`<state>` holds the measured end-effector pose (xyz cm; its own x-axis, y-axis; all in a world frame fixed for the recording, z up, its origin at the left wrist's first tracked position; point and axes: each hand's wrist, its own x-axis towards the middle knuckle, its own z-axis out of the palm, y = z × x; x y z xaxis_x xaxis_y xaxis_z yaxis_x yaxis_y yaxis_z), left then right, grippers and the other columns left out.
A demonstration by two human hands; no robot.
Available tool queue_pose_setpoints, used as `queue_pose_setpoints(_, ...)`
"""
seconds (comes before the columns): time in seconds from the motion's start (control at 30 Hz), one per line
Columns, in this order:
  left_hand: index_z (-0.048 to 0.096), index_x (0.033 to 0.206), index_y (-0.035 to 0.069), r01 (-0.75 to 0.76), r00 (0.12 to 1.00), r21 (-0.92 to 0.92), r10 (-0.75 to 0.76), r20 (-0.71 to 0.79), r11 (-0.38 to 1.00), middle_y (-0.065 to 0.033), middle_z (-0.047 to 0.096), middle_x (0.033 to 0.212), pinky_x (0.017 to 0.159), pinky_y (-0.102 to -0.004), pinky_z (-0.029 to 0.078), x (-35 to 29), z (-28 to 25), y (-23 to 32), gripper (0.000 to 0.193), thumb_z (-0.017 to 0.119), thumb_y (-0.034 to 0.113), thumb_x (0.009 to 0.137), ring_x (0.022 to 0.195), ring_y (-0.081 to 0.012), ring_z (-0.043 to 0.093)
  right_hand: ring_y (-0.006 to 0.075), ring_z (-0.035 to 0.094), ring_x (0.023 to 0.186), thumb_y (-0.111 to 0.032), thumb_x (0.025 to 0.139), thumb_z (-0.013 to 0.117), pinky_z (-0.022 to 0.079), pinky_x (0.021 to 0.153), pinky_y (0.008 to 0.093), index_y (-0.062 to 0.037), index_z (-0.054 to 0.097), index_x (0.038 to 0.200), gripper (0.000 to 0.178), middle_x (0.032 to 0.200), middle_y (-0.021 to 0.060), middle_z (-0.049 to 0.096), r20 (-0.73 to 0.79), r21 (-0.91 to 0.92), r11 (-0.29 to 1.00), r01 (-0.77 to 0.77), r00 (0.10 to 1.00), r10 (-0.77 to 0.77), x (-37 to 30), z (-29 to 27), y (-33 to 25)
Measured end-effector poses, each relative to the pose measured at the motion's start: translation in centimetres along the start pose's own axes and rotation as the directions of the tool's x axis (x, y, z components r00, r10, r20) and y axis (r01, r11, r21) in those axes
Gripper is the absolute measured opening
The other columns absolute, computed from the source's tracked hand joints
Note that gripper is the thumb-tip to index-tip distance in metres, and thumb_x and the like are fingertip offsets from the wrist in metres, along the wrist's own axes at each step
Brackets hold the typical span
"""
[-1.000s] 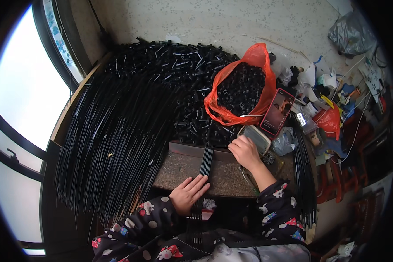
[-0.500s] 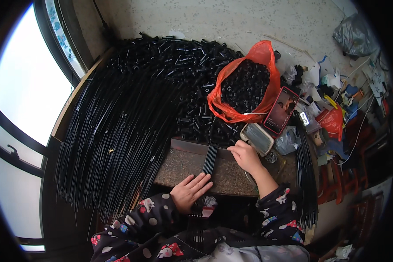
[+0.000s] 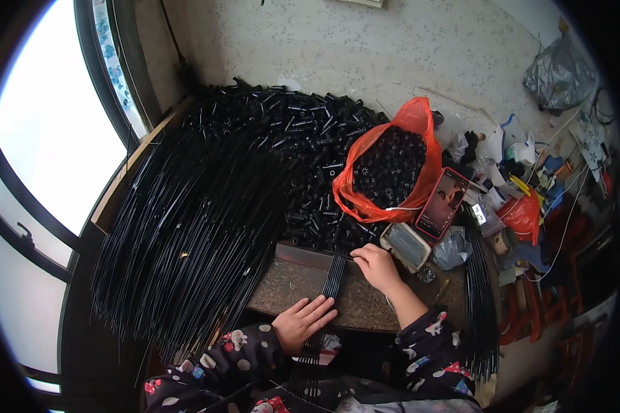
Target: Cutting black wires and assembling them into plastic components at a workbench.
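Note:
A narrow row of thin black rods [image 3: 333, 277] lies side by side on the brown speckled board [image 3: 372, 303], its far ends at a dark raised bar [image 3: 303, 256]. My left hand [image 3: 303, 322] rests flat, its fingertips stretched over the near part of the row. Just right of the far ends, my right hand [image 3: 377, 267] is closed in a pinch on a thin dark stick [image 3: 340, 254], which reaches left across the rods. What its tip touches is too small to tell.
Long black rods [image 3: 179, 241] are heaped at the left, with black tubular parts [image 3: 303, 127] behind. A red plastic bag [image 3: 351, 196] holds small black pieces. Nearby are a phone [image 3: 442, 204], an open oblong case [image 3: 405, 246], a clear bag [image 3: 452, 248] and more rods [image 3: 480, 303].
The view has tipped upward, so the scene sits lower. My right hand and the stick have shifted slightly left over the rods. My left hand stays flat on the row.

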<state>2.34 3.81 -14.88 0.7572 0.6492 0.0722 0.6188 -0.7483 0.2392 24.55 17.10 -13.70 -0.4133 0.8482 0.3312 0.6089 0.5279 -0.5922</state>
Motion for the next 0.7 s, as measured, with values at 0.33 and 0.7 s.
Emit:
queue_pose_setpoints(0.33, 0.023, 0.137, 0.003, 0.019, 1.0, -0.112, -0.02, -0.009, 0.994, -0.0173, 0.021, 0.143, 0.106, -0.0432, 0.019, -0.1, -0.9, 0.4, 0.091, 0.066, 0.035, 0.063, 0.133, -0.0298, 0.022, 0.029, 0.057, 0.074, -0.011, 0.074, 0.062, 0.047, 0.065, 0.0397, -0.0037, 0.063, 0.074, 0.008, 0.078, 0.0093, 0.056, -0.235, -0.42, 0.871, -0.255, 0.958, 0.168, -0.7, -6.2, 4.1)
queue_pose_setpoints(0.7, 0.027, 0.135, 0.001, 0.057, 0.996, -0.112, -0.065, -0.064, 0.992, -0.0177, 0.024, 0.142, 0.105, -0.0437, 0.021, -1.0, -0.4, 2.0, 0.08, 0.059, 0.021, 0.065, 0.131, -0.0302, 0.025, 0.0286, 0.056, 0.076, -0.007, 0.074, 0.061, 0.046, 0.065, 0.0361, -0.0033, 0.061, 0.078, 0.005, 0.08, 0.0089, 0.055, -0.202, -0.395, 0.918, -0.033, 0.978, -0.052, -1.7, -5.9, 4.0)
